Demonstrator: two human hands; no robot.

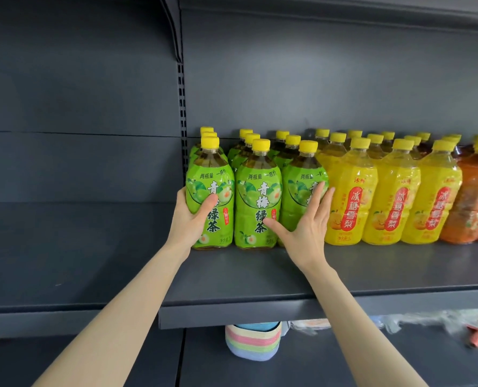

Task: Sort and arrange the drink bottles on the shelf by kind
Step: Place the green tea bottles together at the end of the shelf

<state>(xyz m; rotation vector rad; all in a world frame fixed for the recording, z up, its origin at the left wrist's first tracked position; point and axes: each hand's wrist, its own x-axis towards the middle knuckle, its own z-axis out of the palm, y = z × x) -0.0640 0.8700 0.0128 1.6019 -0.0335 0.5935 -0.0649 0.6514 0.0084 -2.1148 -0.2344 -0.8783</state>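
Gripping leftmost green bottle (212,174), left hand (193,219); right hand (307,224) flat on third bottle (299,191); both behind shelf edge (232,314).

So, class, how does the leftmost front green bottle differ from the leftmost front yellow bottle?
The green bottle has a green label, the yellow bottle a yellow one. The green bottle's neck shows dark liquid, the yellow bottle's pale yellow. The left hand grips the green bottle; the yellow bottle is not gripped. Both stand upright with yellow caps.
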